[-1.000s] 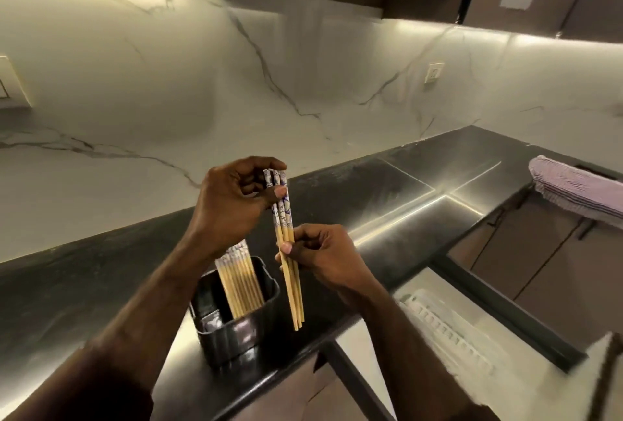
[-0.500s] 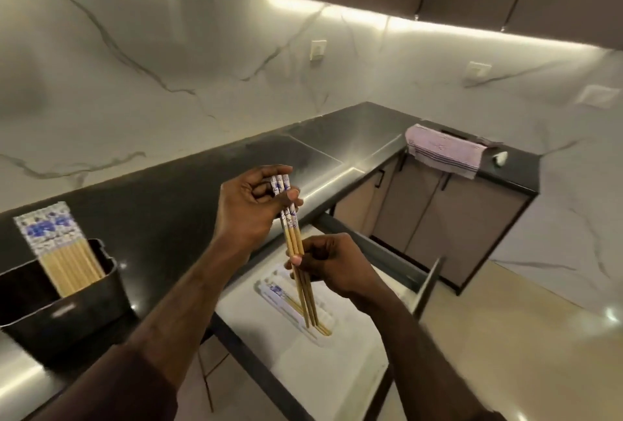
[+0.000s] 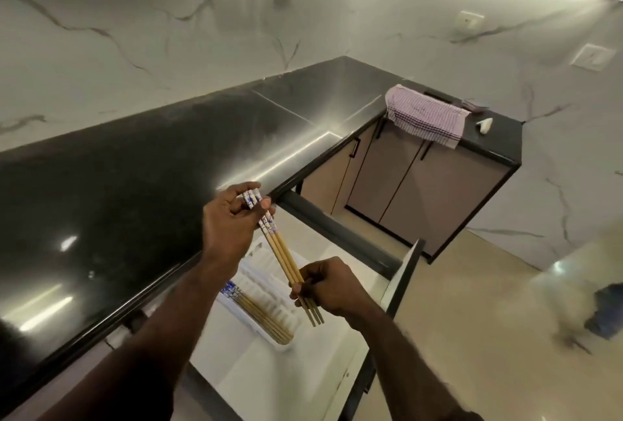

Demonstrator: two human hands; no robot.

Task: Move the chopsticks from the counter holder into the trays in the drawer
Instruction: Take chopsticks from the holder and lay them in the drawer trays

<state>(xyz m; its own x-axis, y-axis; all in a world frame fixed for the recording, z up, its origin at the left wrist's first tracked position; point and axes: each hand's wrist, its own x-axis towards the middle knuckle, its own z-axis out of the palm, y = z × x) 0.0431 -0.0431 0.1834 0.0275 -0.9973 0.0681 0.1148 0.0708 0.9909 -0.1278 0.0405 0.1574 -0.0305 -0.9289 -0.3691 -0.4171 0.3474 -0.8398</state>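
Note:
I hold a small bunch of wooden chopsticks (image 3: 285,257) with blue-and-white patterned tops between both hands, slanting over the open drawer (image 3: 403,272). My left hand (image 3: 232,221) pinches the patterned tops. My right hand (image 3: 332,285) grips the bare tips lower down. Beneath them a white ridged tray (image 3: 269,282) lies in the drawer with several chopsticks (image 3: 259,314) lying along its near side. The counter holder is out of view.
The black counter (image 3: 135,191) runs along the left and turns at the back corner. A pink checked towel (image 3: 424,115) hangs over its far edge above brown cabinet doors (image 3: 421,191). Tiled floor (image 3: 488,336) lies to the right of the drawer.
My view has swung right from the holder to the open drawer. Both hands carried the chopstick bunch across and tilted it from upright to slanted above the tray.

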